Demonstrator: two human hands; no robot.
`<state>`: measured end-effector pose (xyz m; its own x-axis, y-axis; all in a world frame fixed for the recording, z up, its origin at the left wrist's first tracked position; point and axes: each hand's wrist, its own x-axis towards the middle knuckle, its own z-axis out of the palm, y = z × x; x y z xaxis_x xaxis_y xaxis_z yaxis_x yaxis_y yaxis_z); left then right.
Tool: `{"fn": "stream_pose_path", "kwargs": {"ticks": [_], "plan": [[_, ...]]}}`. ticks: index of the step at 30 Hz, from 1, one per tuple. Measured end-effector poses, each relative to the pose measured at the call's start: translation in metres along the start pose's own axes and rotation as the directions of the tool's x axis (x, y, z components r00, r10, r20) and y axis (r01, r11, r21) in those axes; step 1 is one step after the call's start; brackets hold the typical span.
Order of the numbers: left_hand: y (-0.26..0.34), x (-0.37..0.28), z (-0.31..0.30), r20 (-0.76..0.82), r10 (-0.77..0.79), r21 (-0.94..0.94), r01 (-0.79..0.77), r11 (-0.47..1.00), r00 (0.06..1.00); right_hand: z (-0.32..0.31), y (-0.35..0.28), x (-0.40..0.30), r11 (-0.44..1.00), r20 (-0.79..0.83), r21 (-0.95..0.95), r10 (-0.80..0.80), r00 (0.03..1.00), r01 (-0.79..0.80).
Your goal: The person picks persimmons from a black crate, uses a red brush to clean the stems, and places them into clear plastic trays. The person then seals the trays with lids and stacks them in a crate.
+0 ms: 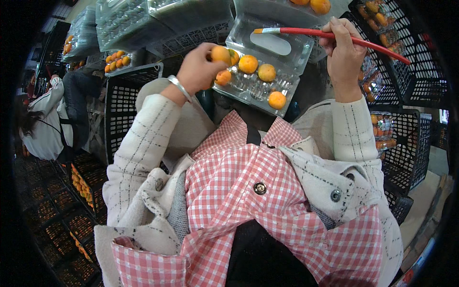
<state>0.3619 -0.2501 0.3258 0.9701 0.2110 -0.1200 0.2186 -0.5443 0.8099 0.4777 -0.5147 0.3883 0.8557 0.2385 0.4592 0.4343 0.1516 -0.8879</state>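
My left hand point(196, 69), with a silver bangle at its wrist, holds a round orange fruit point(220, 55) over the left part of an open clear plastic clamshell box point(247, 94). Several more fruits sit in the moulded cups, among them one fruit point(248, 64) near the middle and one point(277, 100) at the near right corner. Other cups hold none. The box's lid point(236, 34) is folded back on the far side. My right hand point(342, 48) grips a red-handled flat brush point(304, 31). Its light-tipped bristles point left above the lid.
Stacks of clear clamshells point(122, 30) stand beyond the box. Black plastic crates flank me, one crate point(122, 114) at left, another crate point(405, 154) with packed fruit at right. A co-worker point(50, 129) sits at far left near fruit-filled crates point(82, 186).
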Motion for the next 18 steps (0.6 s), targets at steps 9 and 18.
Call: {"fn": "stream_pose_path", "kwargs": {"ticks": [9,18], "plan": [[0.007,-0.008,0.072,0.349,0.094,0.830,-0.354,0.431,0.932,-0.024,0.009,-0.011,0.999,-0.041,0.009,0.046,0.998,-0.046],[0.007,0.001,0.074,0.421,0.136,0.761,-0.431,0.484,0.897,-0.029,-0.004,-0.018,0.983,-0.161,0.051,0.180,0.970,-0.174]]}}
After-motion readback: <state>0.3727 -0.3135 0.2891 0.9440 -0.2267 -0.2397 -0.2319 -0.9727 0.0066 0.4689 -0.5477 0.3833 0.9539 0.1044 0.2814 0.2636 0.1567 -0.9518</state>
